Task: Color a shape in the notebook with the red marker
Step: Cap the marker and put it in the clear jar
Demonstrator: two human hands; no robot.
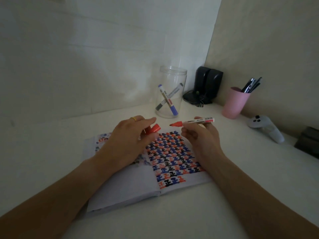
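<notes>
An open notebook lies on the white desk, its right page filled with small red, blue and black shapes. My right hand holds the uncapped red marker level above the page's far edge, red tip pointing left. My left hand hovers over the notebook's middle and pinches the red cap, a short gap from the marker's tip.
A clear jar with a blue and a grey marker stands behind the notebook. Black speakers sit in the corner. A pink cup of pens, a white controller and a dark box line the right wall.
</notes>
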